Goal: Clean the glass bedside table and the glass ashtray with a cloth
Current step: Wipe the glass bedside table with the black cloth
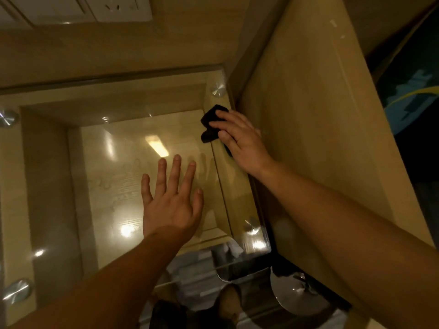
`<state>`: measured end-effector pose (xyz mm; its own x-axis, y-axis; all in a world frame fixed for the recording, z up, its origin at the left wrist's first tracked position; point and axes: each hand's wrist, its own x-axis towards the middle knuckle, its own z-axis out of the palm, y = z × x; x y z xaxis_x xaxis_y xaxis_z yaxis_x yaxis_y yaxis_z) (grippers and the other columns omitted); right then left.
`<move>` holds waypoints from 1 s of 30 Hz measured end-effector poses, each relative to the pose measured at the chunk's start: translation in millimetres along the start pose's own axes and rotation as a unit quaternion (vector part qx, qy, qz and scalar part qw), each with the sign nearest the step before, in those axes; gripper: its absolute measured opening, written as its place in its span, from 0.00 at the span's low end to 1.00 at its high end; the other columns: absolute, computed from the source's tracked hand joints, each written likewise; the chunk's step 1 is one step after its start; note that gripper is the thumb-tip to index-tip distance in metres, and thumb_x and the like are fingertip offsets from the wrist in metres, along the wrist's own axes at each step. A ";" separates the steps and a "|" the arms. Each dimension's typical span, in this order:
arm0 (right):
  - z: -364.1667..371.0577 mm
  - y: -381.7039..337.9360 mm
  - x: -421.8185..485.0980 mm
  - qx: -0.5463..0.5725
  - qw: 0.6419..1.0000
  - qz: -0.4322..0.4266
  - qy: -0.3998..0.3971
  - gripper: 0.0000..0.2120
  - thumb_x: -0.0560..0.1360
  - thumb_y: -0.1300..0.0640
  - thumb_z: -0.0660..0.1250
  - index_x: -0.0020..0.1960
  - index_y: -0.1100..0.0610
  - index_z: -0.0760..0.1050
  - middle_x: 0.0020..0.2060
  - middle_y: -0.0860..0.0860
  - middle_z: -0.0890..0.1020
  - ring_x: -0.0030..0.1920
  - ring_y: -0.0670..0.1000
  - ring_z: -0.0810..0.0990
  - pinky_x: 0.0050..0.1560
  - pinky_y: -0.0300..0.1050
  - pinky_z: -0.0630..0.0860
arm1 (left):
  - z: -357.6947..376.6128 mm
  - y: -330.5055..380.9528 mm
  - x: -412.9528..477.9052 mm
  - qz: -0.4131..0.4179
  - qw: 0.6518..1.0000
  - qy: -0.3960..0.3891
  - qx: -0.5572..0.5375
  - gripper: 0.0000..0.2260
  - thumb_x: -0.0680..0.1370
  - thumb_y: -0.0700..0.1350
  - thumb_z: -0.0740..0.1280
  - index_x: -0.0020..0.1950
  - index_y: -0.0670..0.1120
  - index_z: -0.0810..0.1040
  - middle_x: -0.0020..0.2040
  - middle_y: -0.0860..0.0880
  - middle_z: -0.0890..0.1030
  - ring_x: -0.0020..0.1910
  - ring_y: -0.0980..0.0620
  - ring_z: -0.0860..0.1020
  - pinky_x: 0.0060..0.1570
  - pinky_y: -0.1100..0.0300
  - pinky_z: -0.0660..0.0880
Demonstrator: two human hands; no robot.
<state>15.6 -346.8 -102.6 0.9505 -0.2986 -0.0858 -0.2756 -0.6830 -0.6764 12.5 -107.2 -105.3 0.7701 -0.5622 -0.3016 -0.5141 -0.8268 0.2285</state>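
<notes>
cloth [209,126] beneath fingertips [218,125] of right hand [244,142]

Head view; steeply downward; close.

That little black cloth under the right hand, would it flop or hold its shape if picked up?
Probably floppy: the cloth lies crumpled in soft folds under the right hand. Likely light too, since it is small beside the hand. It should slide easily when pushed, as the glass table top looks smooth and shiny.
</notes>
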 end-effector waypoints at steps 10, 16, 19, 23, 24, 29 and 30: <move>14.8 -0.8 -127.1 -0.005 1.000 0.019 -0.005 0.16 0.83 0.51 0.60 0.69 0.46 0.77 0.75 0.45 0.72 0.78 0.50 0.62 0.71 0.50 0.59 | 3.9 0.4 -2.9 0.012 0.999 0.037 -0.001 0.28 0.84 0.61 0.46 0.84 0.57 0.47 0.86 0.49 0.47 0.84 0.46 0.41 0.80 0.35 0.42; 23.1 1.9 -206.2 0.001 1.000 0.011 -0.008 0.17 0.82 0.52 0.63 0.70 0.45 0.77 0.75 0.43 0.72 0.78 0.49 0.63 0.69 0.52 0.63 | 4.8 0.3 -6.8 0.015 0.999 0.051 0.003 0.28 0.85 0.61 0.46 0.84 0.57 0.48 0.86 0.49 0.47 0.84 0.45 0.42 0.80 0.36 0.42; 28.5 -0.1 -241.8 0.021 1.000 0.023 0.003 0.17 0.82 0.55 0.65 0.69 0.44 0.77 0.74 0.42 0.73 0.77 0.48 0.64 0.68 0.58 0.66 | 3.9 -0.7 -7.8 0.016 0.998 0.055 0.000 0.28 0.85 0.62 0.47 0.84 0.57 0.48 0.86 0.50 0.47 0.84 0.45 0.43 0.80 0.37 0.41; 31.5 -5.9 -282.4 0.039 0.999 0.026 0.009 0.17 0.80 0.64 0.66 0.65 0.50 0.81 0.70 0.46 0.78 0.71 0.51 0.71 0.67 0.54 0.71 | 5.5 -6.0 -3.4 0.027 0.999 0.046 -0.007 0.28 0.84 0.63 0.48 0.84 0.57 0.50 0.86 0.48 0.48 0.84 0.45 0.43 0.79 0.36 0.42; 28.2 -9.0 -290.4 0.072 0.996 0.044 0.001 0.17 0.80 0.67 0.66 0.65 0.52 0.82 0.69 0.48 0.79 0.69 0.51 0.73 0.68 0.49 0.71 | 3.0 -6.5 -2.3 0.025 0.999 0.035 -0.023 0.28 0.84 0.63 0.49 0.84 0.57 0.51 0.86 0.48 0.49 0.84 0.44 0.44 0.79 0.35 0.43; -30.8 -52.3 -341.8 0.382 0.894 0.235 0.001 0.16 0.82 0.65 0.64 0.65 0.51 0.80 0.60 0.44 0.83 0.60 0.35 0.79 0.62 0.30 0.74 | -45.9 10.0 -67.9 0.062 0.985 0.025 -0.158 0.30 0.80 0.62 0.58 0.80 0.55 0.62 0.82 0.47 0.62 0.77 0.40 0.66 0.71 0.32 0.67; -41.5 -60.0 -357.5 0.428 0.868 0.251 0.017 0.16 0.82 0.64 0.65 0.64 0.49 0.80 0.57 0.42 0.83 0.59 0.36 0.80 0.60 0.32 0.76 | -57.1 22.6 -99.8 0.062 0.975 -0.003 -0.215 0.29 0.79 0.64 0.59 0.79 0.58 0.65 0.79 0.50 0.66 0.74 0.43 0.70 0.66 0.34 0.73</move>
<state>-313.6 -226.7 -1.0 0.7330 -0.4443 -0.5150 -0.4330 0.2791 -0.8571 -54.4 -68.5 -17.2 0.7088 -0.6590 -0.2515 -0.3970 -0.6674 0.6301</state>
